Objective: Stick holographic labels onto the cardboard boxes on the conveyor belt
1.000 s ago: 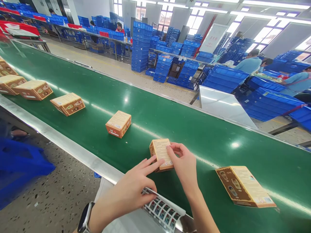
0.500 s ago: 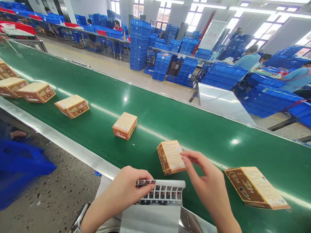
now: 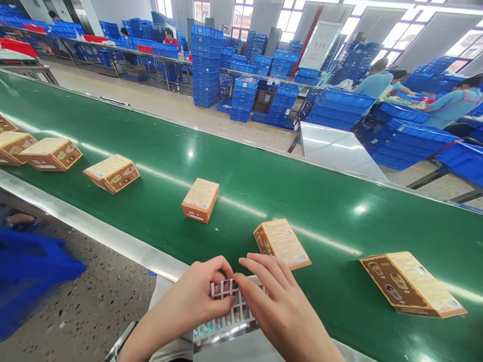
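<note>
Between my hands, at the near edge of the green conveyor belt [image 3: 241, 151], is a white sheet [image 3: 241, 344] with a grid of small compartments [image 3: 237, 314] holding red and shiny bits. My left hand [image 3: 188, 296] pinches the grid's upper left part between thumb and fingers. My right hand [image 3: 283, 306] lies over the grid's right side, fingers apart, its thumb at the top edge near my left fingertips. Just beyond it a brown and cream box [image 3: 283, 241] rests on the belt, its lower left part hidden by the hand.
More boxes lie on the belt: one at centre [image 3: 199, 198], one at right [image 3: 411, 284], several at left [image 3: 113, 171]. A metal rail [image 3: 94, 226] edges the belt. A blue crate [image 3: 37, 276] is at lower left. Blue crate stacks [image 3: 206, 65] and people in blue [image 3: 375, 83] are across the aisle.
My right hand has moved left from beside the box onto the gridded sheet. The sheet has tilted in my left hand. The nearer boxes have shifted right in view.
</note>
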Tool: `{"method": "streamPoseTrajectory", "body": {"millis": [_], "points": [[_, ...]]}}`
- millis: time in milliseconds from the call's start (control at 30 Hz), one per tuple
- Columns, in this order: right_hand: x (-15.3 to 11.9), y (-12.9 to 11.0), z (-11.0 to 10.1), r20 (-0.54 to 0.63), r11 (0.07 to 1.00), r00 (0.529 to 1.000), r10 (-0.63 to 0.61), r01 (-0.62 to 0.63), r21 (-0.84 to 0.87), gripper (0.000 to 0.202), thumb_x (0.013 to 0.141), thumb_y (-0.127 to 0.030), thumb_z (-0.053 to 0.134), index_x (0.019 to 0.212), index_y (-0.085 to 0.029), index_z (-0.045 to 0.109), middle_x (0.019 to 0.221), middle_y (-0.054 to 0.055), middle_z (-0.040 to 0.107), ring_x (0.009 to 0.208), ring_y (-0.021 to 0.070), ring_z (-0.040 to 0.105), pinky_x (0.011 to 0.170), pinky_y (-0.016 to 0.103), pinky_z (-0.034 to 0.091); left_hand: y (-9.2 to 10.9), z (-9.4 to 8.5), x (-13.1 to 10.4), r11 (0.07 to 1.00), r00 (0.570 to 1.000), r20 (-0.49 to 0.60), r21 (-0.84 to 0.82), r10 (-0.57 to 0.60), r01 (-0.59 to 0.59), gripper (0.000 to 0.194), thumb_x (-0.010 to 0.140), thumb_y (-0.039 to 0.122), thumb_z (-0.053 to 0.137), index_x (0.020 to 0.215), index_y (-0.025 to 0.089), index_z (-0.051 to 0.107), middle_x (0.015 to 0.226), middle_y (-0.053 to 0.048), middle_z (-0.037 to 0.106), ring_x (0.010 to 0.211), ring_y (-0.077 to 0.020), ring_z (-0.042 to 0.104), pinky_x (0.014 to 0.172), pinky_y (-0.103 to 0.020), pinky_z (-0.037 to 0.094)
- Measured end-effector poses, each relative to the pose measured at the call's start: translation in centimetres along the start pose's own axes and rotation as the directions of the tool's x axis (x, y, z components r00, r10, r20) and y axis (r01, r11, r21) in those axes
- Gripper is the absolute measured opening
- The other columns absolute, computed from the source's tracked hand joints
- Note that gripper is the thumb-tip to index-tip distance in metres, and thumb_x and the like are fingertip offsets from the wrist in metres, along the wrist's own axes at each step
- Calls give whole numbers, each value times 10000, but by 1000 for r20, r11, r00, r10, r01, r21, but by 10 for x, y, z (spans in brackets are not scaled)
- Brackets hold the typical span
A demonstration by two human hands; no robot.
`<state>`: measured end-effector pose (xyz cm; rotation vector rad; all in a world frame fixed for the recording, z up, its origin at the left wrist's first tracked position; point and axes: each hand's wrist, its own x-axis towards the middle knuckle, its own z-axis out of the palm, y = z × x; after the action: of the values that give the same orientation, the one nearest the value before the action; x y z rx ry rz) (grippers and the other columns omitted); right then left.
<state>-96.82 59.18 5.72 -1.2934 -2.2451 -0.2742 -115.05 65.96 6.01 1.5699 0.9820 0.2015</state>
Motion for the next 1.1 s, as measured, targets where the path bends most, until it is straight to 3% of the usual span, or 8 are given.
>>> {"method": "streamPoseTrajectory", "body": {"millis": [200,333,467,533,600,733,833,1100], "points": [[-4,-7,4,-46,997,999,-4,8,75,249,940,0,482,959,-178,654,1040,109,766,1036,276,714,901,439,570,3,-4,0,999,998,-27,-19,-51,50,89,734,273,556,723,214,490,520,81,499,525,-114,411,507,-226,294],[-4,5,4,-37,893,976,217,-183,410,151,954,-111,567,916,-245,624,1047,56,761,1038,240,710,877,375,584,0,-12,-1,995,997,-19,-59,-80,79,160,764,339,592,732,183,581,586,45,573,564,-122,462,526,-228,318],[12,35,20,140,476,739,659,-553,684,132,966,-379,575,1043,-285,628,1148,66,748,1082,252,706,902,421,584,-6,-22,-3,999,999,-23,3,-49,49,149,775,293,617,731,170,689,693,-4,681,639,-154,565,578,-243,405],[27,50,35,256,261,611,749,-628,733,312,928,-489,587,1155,-276,603,1207,93,731,1128,270,689,963,468,555,-10,-25,-4,996,997,-57,79,54,-50,125,779,257,642,717,185,723,747,-23,718,728,-186,615,654,-269,471],[44,62,51,321,151,563,762,-636,757,443,872,-536,630,1220,-266,579,1246,107,715,1161,277,672,1016,487,518,-14,-26,-4,968,973,-106,172,203,-183,117,791,221,665,704,206,742,856,-45,739,861,-221,636,759,-309,518],[69,73,81,316,123,582,749,-591,797,515,802,-576,673,1189,-247,584,1188,110,736,1166,284,663,979,473,527,-24,-27,1,873,891,-223,391,395,-290,174,823,144,682,714,245,773,1241,-81,689,1198,-312,574,1014,-475,496],[76,77,91,302,108,580,757,-566,818,494,803,-575,671,1157,-239,591,1112,96,760,1128,283,678,954,463,528,-30,-29,10,818,845,-249,479,473,-317,193,826,105,694,736,248,788,1576,-53,470,1493,-395,304,1152,-601,362],[80,88,87,293,49,508,810,-556,830,383,713,-574,706,846,-217,664,1056,97,775,1068,277,694,902,384,537,-41,-18,36,772,826,-185,506,532,-384,174,812,50,695,725,188,757,1603,-99,422,1494,-370,352,1185,-537,390]]}}
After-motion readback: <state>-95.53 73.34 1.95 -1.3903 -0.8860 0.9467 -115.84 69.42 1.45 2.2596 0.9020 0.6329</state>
